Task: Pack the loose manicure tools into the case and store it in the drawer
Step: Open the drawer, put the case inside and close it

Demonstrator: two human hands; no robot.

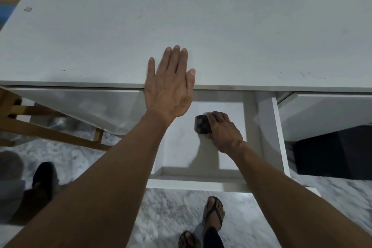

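A small dark checkered case (202, 124) is inside the open white drawer (267, 133), close above its floor. My right hand (222, 131) grips the case from the right, fingers curled over its top edge. My left hand (170, 84) lies flat with straight fingers at the front edge of the white tabletop (201, 26), just left of the drawer opening. No loose manicure tools are visible.
The drawer sticks out toward me over a marbled floor. A wooden chair frame (46, 127) stands at the left under the table. A dark box (332, 151) sits at the right beneath a shut drawer front. My feet in sandals are below the drawer.
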